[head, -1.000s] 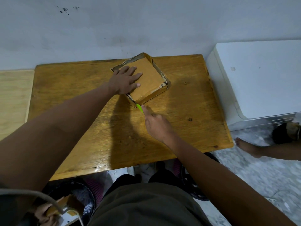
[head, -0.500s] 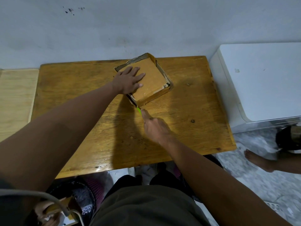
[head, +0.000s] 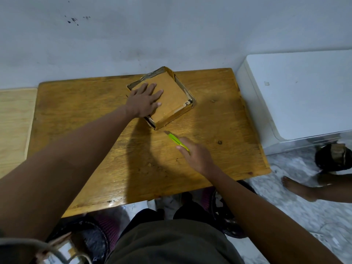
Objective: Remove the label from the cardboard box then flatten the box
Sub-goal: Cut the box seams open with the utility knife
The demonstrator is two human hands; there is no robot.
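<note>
A shallow brown cardboard box (head: 171, 100) lies flat near the back of the wooden table (head: 85, 121), turned like a diamond. A small scrap of white label (head: 187, 103) with black print clings to its right corner. My left hand (head: 145, 101) presses flat on the box's left half, fingers spread. My right hand (head: 198, 156) grips a green utility knife (head: 177, 141), its tip pointing up-left and a short way off the box's near corner.
A white appliance (head: 301, 96) stands right of the table. Another person's bare foot (head: 297, 187) is on the marble floor at right, beside a dark bin (head: 333, 157). Dark baskets (head: 91, 237) sit under the table. The wall runs close behind.
My right hand has drawn the knife back from the box's near corner, down and to the right. My left hand stays pressed on the box.
</note>
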